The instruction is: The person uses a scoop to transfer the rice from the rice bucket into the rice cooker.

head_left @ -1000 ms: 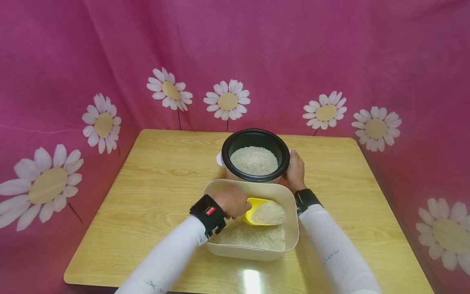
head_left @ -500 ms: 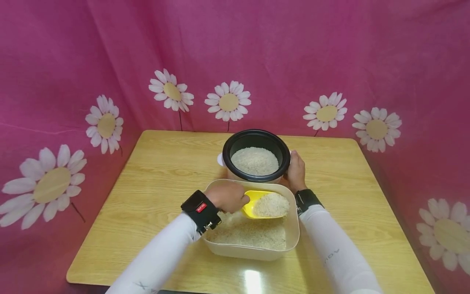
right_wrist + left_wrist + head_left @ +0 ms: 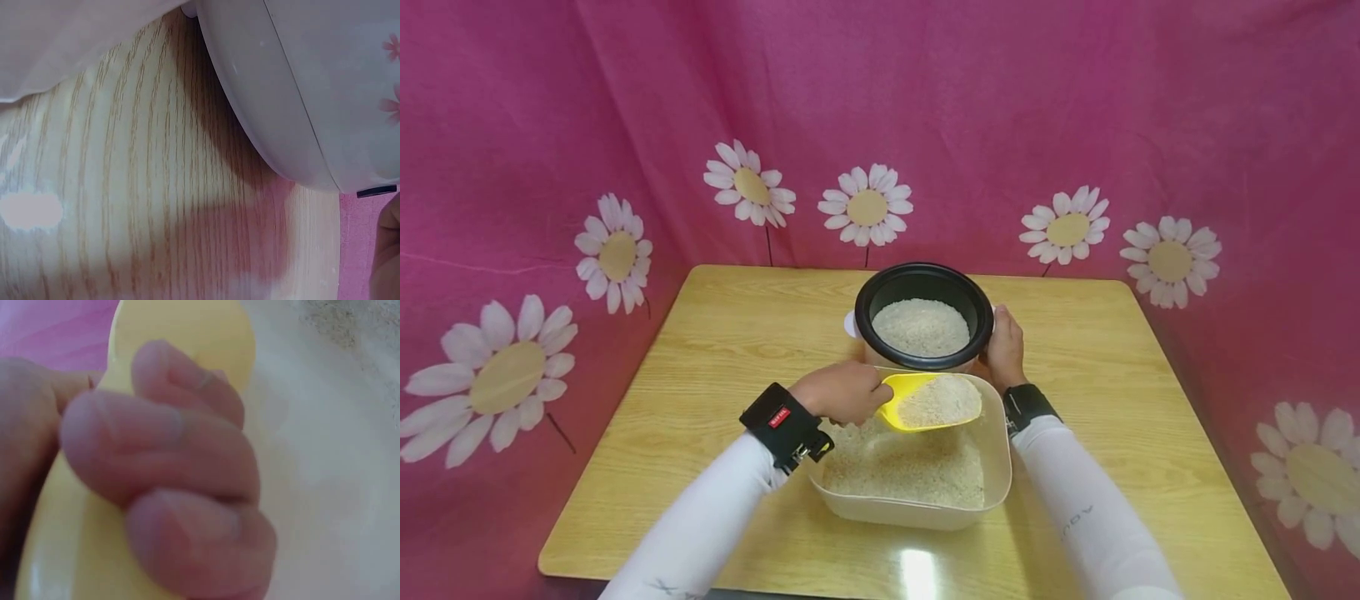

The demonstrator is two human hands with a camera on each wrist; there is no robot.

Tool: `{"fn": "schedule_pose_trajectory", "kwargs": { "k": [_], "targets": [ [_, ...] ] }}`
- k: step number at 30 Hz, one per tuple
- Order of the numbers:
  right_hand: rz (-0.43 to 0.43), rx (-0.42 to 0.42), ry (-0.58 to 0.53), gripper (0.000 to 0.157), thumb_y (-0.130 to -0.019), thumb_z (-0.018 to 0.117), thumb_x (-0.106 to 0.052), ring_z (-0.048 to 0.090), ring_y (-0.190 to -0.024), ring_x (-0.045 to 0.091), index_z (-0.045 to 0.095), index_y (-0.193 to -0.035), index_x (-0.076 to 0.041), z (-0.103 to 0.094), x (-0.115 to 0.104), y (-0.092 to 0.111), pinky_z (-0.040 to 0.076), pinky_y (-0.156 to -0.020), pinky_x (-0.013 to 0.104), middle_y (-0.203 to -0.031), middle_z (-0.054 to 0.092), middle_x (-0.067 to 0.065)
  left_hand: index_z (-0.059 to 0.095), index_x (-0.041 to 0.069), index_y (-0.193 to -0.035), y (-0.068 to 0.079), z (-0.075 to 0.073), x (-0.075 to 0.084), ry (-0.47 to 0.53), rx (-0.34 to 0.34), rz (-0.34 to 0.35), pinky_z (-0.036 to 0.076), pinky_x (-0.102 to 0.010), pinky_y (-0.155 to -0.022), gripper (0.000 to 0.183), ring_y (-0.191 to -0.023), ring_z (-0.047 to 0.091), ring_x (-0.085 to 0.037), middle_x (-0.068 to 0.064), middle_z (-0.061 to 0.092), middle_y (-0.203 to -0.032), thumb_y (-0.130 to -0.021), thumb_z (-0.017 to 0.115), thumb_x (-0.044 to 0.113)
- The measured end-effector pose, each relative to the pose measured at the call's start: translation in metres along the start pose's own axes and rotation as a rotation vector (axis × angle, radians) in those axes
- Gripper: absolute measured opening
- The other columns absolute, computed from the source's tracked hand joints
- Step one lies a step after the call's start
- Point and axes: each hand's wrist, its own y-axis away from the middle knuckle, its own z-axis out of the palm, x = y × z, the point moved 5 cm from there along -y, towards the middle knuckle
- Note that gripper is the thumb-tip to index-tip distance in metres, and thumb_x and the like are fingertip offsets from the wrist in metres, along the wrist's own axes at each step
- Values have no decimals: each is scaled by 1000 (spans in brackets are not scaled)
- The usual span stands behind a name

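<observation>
My left hand (image 3: 844, 393) grips the handle of a yellow scoop (image 3: 891, 414), its fingers (image 3: 187, 456) curled round the handle in the left wrist view. A heap of rice (image 3: 943, 402) lies in the scoop, which is held over a cream plastic bin (image 3: 917, 515) with more rice inside. Just behind the bin stands a white rice cooker (image 3: 250, 75) with a black inner pot (image 3: 923, 364), partly filled with rice (image 3: 920, 327). My right hand (image 3: 1004, 350) holds the cooker's right side; the handle there is hidden beneath it.
The wooden table (image 3: 737, 358) bears the bin and cooker close together near its middle. A pink curtain (image 3: 970, 108) with printed daisies surrounds the back and both sides. A white side handle (image 3: 850, 325) sticks out at the cooker's left.
My left hand has lifted the rice-filled scoop from low inside the bin, moving it up and slightly left toward the bin's far rim. My right hand has stayed at the cooker.
</observation>
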Motion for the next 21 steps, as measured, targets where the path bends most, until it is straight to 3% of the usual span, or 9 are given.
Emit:
{"fn": "schedule_pose_trajectory", "kwargs": {
  "k": [4,8,12,16,19,21],
  "targets": [
    [-34,29,49,40,-111,34,-37,45,-58,6,58,-83,-23,-1,-2,0,38,-58,21,-59,45,-11,65,7,-91,3,-4,-2,-9,7,-9,42,-26,-55,30,-57,51,-15,-1,56,-69,-108,48,25],
    [-19,26,43,39,-111,34,-38,46,-56,5,59,-86,-24,-2,-2,0,40,-57,21,-59,47,-12,62,9,-83,4,-8,-3,8,18,-5,41,-26,-55,35,-54,49,-15,-1,56,-67,-108,46,27],
    [10,1,-56,38,-112,34,-39,48,-50,4,60,-90,-23,0,6,-4,43,-51,21,-58,49,-11,59,11,-79,5,-13,-4,38,43,-12,41,-27,-55,38,-52,48,-15,-2,59,-67,-109,44,29],
    [-25,3,-192,38,-111,38,-41,52,-51,1,60,-90,-19,2,24,-19,48,-52,17,-58,51,-12,61,10,-93,6,-19,-6,94,66,-25,42,-26,-56,30,-55,50,-17,-5,61,-75,-108,45,30],
    [-59,20,-139,39,-111,38,-45,53,-58,-1,60,-90,-20,-1,32,-26,48,-58,15,-62,53,-14,61,8,-99,5,-24,-7,150,80,-33,42,-26,-57,29,-54,48,-17,-4,57,-74,-108,45,30],
    [-78,39,-59,40,-110,36,-47,54,-67,-2,61,-91,-22,-4,31,-27,47,-66,14,-69,56,-16,61,7,-92,4,-29,-7,182,94,-36,40,-26,-56,33,-52,45,-17,-2,54,-68,-108,42,29]
  ]
}}
